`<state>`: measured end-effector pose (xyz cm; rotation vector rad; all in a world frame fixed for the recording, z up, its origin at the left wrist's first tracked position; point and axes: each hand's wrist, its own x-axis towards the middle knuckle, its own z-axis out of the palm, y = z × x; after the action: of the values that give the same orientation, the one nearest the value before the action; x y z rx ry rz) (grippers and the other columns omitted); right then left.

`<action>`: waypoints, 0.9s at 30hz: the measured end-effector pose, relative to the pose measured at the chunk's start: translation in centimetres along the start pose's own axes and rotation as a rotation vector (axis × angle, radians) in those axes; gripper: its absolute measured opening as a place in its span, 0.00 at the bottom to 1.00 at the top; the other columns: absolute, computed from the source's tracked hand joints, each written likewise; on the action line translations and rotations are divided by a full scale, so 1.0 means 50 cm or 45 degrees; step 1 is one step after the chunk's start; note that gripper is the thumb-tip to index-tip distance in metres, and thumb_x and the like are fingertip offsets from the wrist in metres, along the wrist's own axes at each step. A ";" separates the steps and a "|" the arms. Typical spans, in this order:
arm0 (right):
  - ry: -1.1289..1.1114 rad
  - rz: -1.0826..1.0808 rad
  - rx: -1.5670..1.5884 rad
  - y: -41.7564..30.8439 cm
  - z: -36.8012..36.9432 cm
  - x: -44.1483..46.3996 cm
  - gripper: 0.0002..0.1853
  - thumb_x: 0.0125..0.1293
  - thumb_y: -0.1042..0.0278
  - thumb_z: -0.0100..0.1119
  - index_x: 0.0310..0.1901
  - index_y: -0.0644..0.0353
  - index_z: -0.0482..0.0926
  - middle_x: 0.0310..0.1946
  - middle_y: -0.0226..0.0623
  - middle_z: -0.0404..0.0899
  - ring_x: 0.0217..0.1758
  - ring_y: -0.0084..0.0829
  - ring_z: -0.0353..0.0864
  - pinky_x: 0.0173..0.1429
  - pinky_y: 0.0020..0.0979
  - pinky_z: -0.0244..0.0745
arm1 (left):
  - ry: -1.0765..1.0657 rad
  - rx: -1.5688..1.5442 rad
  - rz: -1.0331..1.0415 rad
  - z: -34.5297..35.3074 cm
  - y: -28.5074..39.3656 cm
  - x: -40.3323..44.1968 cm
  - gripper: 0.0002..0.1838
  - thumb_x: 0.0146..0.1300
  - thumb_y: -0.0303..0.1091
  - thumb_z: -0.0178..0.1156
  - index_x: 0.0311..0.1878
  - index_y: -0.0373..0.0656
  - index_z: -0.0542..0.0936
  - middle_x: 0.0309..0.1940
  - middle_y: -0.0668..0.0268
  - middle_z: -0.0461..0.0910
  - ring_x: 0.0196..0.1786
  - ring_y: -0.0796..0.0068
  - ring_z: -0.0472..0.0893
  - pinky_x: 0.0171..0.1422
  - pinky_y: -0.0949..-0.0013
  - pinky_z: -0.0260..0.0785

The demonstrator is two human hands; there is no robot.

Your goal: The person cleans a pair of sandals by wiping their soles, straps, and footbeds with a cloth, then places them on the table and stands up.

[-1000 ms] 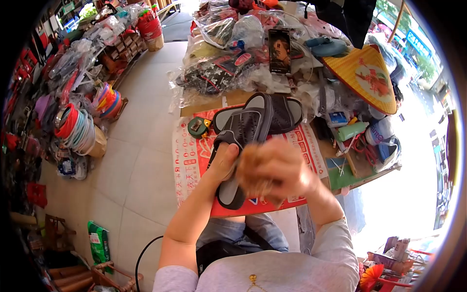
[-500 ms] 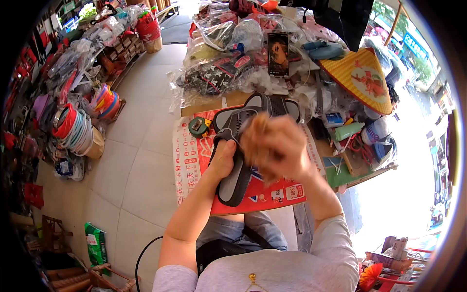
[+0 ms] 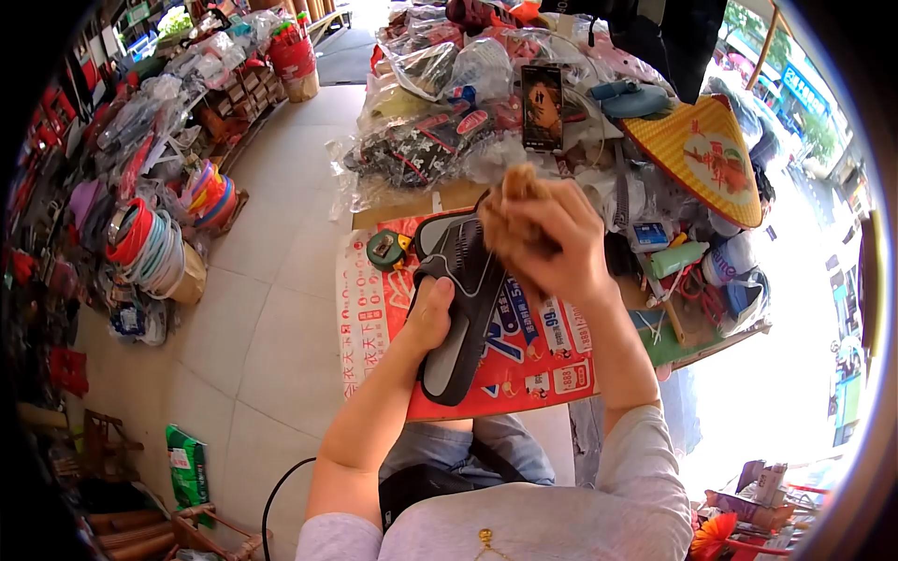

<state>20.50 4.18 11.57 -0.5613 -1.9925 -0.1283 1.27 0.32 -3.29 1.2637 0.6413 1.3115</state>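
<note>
A dark slipper with a grey insole [image 3: 447, 365] lies aslant over a red printed sheet [image 3: 374, 304]. My left hand [image 3: 430, 313] is closed around the slipper's side near the strap, thumb on top. A crumpled brown cloth [image 3: 508, 220] is bunched in my right hand [image 3: 575, 245], whose fingers are curled round it. The cloth is at the slipper's upper right edge; whether it touches is hard to tell. The second slipper that showed behind is now mostly hidden by my right hand and the cloth. A green tape measure [image 3: 385, 250] sits left of the slipper's toe.
Plastic-wrapped goods [image 3: 421, 140] are heaped behind the sheet, with a phone [image 3: 543, 107] propped upright among them. A yellow conical hat [image 3: 697, 154] and a green bottle [image 3: 678, 259] are on the right. More goods and buckets [image 3: 150, 243] line the left side of the tiled floor.
My right hand, blurred earlier over the slipper's strap, has moved up and right with the cloth, uncovering more of the strap and the sheet. My left hand keeps its hold.
</note>
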 end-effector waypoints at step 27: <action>-0.396 -0.077 0.332 0.029 -0.023 0.044 0.21 0.42 0.71 0.71 0.44 0.53 0.83 0.42 0.36 0.82 0.45 0.42 0.82 0.49 0.38 0.78 | 0.058 0.015 0.126 0.022 0.033 -0.002 0.36 0.73 0.53 0.46 0.70 0.29 0.66 0.64 0.57 0.74 0.66 0.66 0.73 0.71 0.64 0.63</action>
<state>21.26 5.83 13.78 -0.3686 -2.2831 0.1909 1.68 -0.44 -1.53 1.2921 0.6260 1.4229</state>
